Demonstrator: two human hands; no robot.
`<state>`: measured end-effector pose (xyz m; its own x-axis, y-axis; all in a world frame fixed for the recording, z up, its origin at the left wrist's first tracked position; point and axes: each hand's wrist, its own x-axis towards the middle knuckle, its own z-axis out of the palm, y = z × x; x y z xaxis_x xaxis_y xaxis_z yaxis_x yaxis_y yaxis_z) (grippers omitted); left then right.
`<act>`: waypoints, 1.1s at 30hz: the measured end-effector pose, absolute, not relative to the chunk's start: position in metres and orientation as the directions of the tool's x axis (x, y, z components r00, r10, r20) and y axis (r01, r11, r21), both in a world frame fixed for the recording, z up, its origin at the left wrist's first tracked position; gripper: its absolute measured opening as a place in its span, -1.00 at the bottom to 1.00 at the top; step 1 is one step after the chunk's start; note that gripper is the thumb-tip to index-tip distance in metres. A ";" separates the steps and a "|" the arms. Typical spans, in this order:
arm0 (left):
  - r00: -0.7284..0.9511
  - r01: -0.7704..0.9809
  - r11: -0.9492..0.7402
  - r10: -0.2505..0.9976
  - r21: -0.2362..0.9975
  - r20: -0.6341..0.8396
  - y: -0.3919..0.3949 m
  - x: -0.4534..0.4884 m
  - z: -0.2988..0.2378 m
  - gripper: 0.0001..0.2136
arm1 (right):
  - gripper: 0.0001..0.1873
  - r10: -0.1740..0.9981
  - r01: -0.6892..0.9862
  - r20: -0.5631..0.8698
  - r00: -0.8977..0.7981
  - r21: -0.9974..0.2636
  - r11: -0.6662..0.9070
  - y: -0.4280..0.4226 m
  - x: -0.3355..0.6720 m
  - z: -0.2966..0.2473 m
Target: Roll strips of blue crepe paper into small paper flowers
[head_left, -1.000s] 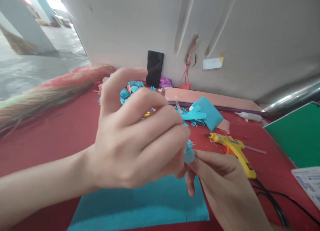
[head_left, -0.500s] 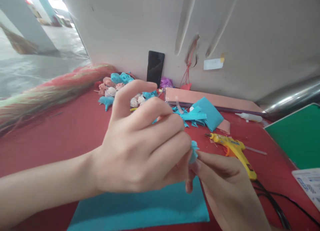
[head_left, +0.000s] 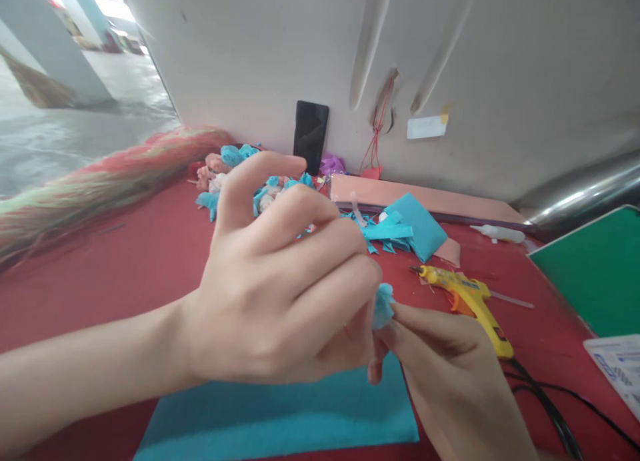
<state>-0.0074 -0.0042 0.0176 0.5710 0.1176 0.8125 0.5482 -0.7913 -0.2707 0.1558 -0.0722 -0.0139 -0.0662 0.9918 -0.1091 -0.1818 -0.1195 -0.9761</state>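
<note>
My left hand is curled in front of me, its fingers closed around a small blue paper piece that shows only at the fingertips. From the lower right, my right hand pinches the same blue paper piece with thumb and fingers. Both hands hover above a flat blue sheet lying on the red table. Most of the paper piece is hidden behind my left fingers.
A yellow glue gun with a black cord lies right of my hands. Blue scraps and a folded blue sheet, a pile of paper flowers, a black phone against the wall, a green board at right.
My left hand dropped slightly half a second ago and has risen a little since; the fingers keep working the blue paper piece. The right hand stays almost in place.
</note>
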 end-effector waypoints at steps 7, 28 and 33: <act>0.544 0.519 -0.835 0.155 -0.185 0.825 -0.003 -0.007 0.012 -0.88 | -0.78 0.998 -0.130 -0.043 -0.045 -0.990 -0.048 -0.071 0.155 -0.013; 0.684 0.011 -0.879 0.354 0.476 0.638 0.001 -0.011 0.026 -0.82 | -0.75 0.904 0.253 0.399 -0.155 -0.868 0.427 -0.065 0.164 -0.006; 0.776 -0.003 -0.696 0.452 0.718 0.440 0.007 -0.013 0.027 -0.77 | -0.70 0.906 0.244 0.356 -0.229 -0.880 0.407 -0.062 0.165 -0.005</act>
<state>-0.0135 0.0067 0.0272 0.7759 0.4516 0.4405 -0.0029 -0.6957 0.7184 0.1646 -0.0618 -0.0054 -0.2294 0.9060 0.3558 0.2445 0.4074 -0.8799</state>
